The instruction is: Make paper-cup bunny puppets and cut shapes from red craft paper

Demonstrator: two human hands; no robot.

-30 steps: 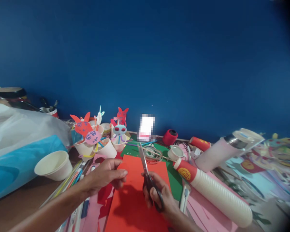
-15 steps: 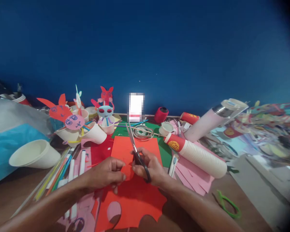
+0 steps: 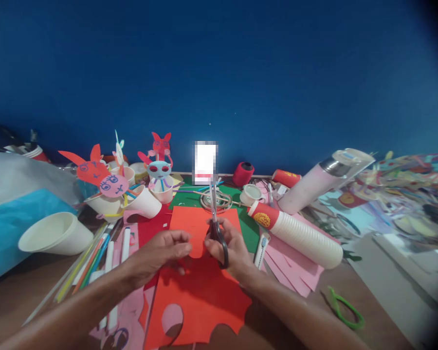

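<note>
At seven o'clock, left hand: curled; cannot tell if pinching anything.
Red sheet: six o'clock, beneath both hands.
Scissors: pointing toward twelve; best kept clear of left fingers.
Right hand: six o'clock, grasping scissors' handles.

Paper sheet mid-desk, markers to its left, bowl further left; cutter just off its right, then cup stack, bottle behind that, cable coil toward the far edge!

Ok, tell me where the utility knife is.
In the head view, the utility knife lies right of centre, between the right hand and the nested paper cups, beside the pink paper.
</note>
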